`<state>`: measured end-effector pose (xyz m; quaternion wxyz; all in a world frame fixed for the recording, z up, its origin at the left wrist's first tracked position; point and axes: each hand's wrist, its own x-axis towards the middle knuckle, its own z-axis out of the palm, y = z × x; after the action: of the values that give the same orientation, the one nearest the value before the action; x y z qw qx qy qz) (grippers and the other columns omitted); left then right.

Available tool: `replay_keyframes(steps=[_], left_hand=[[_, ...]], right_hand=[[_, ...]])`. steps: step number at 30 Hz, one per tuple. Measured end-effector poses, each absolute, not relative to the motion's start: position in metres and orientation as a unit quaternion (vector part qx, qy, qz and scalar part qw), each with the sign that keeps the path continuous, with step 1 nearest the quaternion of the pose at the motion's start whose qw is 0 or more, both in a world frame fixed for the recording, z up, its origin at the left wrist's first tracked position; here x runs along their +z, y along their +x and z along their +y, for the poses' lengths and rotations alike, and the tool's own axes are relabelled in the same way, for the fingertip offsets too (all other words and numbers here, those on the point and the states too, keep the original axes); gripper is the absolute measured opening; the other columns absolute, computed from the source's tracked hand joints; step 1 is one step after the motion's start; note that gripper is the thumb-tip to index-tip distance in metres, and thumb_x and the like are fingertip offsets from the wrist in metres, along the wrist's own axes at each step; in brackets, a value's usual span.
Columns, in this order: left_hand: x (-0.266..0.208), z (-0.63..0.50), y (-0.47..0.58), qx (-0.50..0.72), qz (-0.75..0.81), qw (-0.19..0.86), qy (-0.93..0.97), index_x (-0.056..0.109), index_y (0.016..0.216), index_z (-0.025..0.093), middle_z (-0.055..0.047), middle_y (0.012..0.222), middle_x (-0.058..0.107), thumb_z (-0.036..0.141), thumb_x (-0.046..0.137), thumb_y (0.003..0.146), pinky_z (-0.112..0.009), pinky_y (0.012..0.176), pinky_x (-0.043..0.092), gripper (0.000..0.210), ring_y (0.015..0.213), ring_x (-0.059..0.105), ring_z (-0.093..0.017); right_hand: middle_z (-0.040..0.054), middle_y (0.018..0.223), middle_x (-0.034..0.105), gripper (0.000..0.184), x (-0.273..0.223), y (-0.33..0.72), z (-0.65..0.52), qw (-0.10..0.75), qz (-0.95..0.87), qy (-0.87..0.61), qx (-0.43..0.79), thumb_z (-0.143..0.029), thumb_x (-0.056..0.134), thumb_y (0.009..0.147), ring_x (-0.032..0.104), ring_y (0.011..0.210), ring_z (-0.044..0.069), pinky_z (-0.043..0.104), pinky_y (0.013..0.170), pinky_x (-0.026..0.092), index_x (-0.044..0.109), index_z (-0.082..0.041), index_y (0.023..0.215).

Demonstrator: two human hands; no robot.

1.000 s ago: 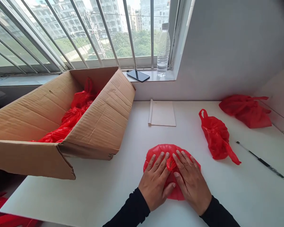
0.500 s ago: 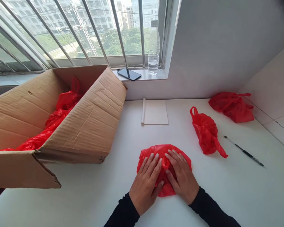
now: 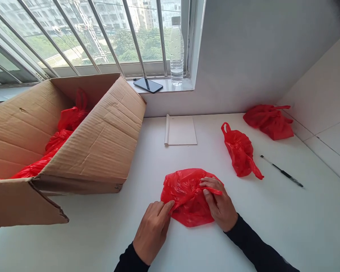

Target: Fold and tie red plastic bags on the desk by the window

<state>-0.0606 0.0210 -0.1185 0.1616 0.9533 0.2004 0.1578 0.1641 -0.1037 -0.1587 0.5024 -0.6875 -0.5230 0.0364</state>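
A red plastic bag (image 3: 187, 189), knotted near its middle, lies on the white table in front of me. My left hand (image 3: 153, 226) pinches a strip of the bag at its lower left edge, fingers curled and thumb mostly hidden. On the opposite side my right hand (image 3: 218, 202) has its fingers bent around the other end of the bag's tie, a red strip poking out past the knuckles. To the right, a smaller tied red bag (image 3: 239, 153) rests apart from both hands. What the bags contain is hidden.
A large open cardboard box (image 3: 99, 139) with red bags (image 3: 56, 143) inside stands at left. A notepad (image 3: 183, 130), a pen (image 3: 282, 171) and another red bag (image 3: 269, 121) lie farther back. On the sill are a phone (image 3: 148, 85) and a water bottle (image 3: 176, 53).
Both hands were lying flat on top of the bag. Now the left has slid to its left edge and the right to its right side, gripping the strips. The view has shifted slightly.
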Motion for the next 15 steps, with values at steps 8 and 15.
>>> replay_keyframes(steps=[8,15], left_hand=[[-0.086,0.026,-0.076,0.201,0.266,0.290,0.897,0.062,0.119,0.029,-0.001,0.075,0.058,0.014,0.042,0.099,-0.028,0.054,0.047,0.033,0.063,0.054,-0.017],[-0.086,-0.005,-0.039,0.248,0.151,0.279,0.915,0.055,0.134,0.034,-0.009,0.137,0.058,0.041,0.060,0.092,-0.051,0.105,0.050,0.043,0.131,0.051,-0.031]], right_hand=[[0.0050,0.104,0.071,0.028,-0.154,0.167,-0.105,0.538,-0.415,-0.732,0.043,-0.036,0.037,0.104,0.067,0.099,0.022,0.058,0.120,0.027,0.061,-0.023,0.095],[0.0091,0.107,0.073,0.043,-0.181,0.169,-0.125,0.553,-0.294,-0.755,0.193,-0.060,0.045,0.095,0.069,0.102,0.031,0.042,0.085,0.062,0.068,-0.024,0.102]])
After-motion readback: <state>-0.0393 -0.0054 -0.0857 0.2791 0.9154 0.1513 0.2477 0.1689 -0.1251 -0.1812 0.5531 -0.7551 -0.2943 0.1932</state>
